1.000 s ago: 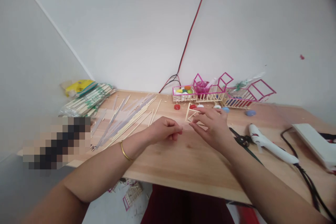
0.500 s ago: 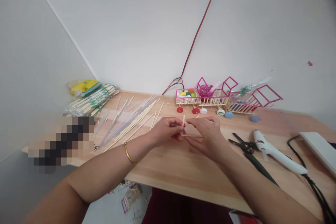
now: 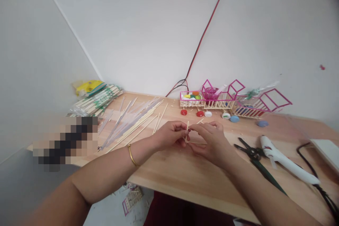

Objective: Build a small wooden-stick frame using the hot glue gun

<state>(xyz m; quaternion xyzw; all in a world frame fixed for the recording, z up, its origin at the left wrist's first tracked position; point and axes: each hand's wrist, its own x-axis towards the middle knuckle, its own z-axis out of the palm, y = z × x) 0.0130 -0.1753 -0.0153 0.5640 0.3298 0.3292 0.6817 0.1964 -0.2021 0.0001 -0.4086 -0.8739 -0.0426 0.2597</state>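
Note:
My left hand and my right hand meet over the middle of the wooden table. Between them they pinch a small frame of thin wooden sticks. The left fingers grip its upright stick, the right fingers hold its other side. A gold bangle sits on my left wrist. A spread of long bamboo sticks lies to the left of my hands.
Pink-and-wood stick carts with bottle-cap wheels stand along the back wall. Black pliers, a white glue gun with a black cord, and a white box lie at right. Packs of chopsticks sit at far left.
My right hand brought the stick frame from further back toward my left hand. Both hands now hold it together. The view has shifted a little to the left.

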